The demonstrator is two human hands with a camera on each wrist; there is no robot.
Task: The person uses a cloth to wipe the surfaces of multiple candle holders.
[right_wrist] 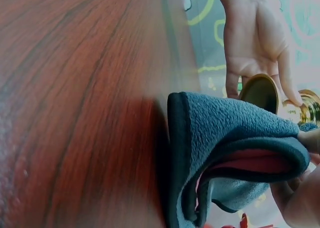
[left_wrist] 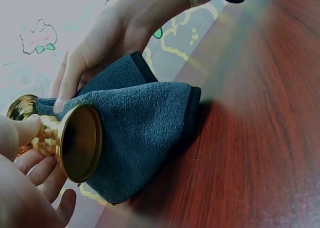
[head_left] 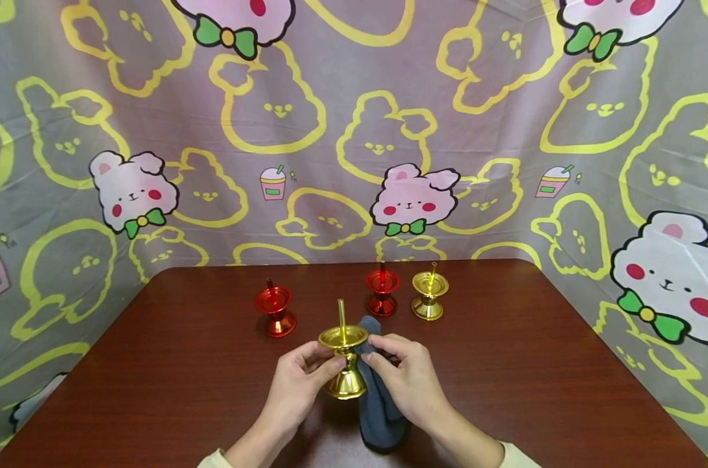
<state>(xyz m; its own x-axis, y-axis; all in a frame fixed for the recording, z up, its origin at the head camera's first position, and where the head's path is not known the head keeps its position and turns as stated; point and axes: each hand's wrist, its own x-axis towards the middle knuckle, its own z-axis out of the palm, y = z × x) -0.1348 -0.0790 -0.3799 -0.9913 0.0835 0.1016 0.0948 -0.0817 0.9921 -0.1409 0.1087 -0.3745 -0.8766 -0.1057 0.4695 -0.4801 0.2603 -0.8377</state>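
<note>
One gold stand (head_left: 348, 376), toward tabletop's (head_left: 506, 364) near edge — left hand (head_left: 295, 380) pinching its waist, right hand (head_left: 413, 377) pinching grey cloth (head_left: 383, 419) — best kept steady

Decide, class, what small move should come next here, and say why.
Probably have the right hand draw the cloth lightly around the base of the held gold stand: the left hand holds that stand by its narrow middle, leaving the base exposed, and the right hand pinches the cloth close beside it.
</note>
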